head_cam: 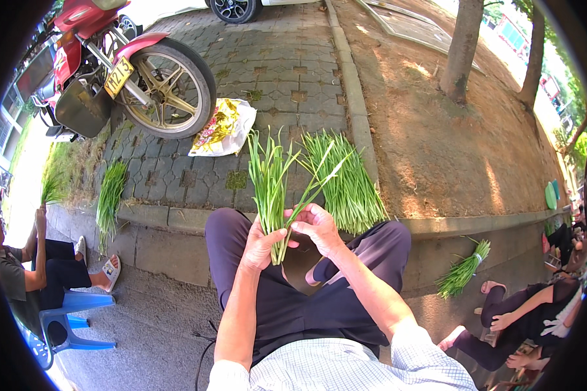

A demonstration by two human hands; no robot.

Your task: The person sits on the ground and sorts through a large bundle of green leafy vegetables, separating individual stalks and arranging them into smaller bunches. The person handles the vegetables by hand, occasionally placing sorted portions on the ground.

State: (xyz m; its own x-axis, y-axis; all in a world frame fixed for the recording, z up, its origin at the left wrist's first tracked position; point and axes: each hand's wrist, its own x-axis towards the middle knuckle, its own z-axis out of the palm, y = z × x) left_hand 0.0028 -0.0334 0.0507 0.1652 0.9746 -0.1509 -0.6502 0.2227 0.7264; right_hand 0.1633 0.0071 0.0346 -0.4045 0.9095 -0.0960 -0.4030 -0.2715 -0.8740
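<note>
My left hand holds an upright bunch of long green chives near its pale lower ends, above my lap. A few separate chive stalks lean to the right of the bunch, pinched between the thumb and fingers of my right hand. Both hands are close together, their fingertips almost meeting at the base of the stalks. Just beyond my right knee, a large pile of chives lies across the paving and the kerb.
A red motorcycle stands ahead left, beside a white-and-gold plastic bag. Chives lie on the left kerb; a tied bundle lies right. A person sits on a blue chair; others sit at right.
</note>
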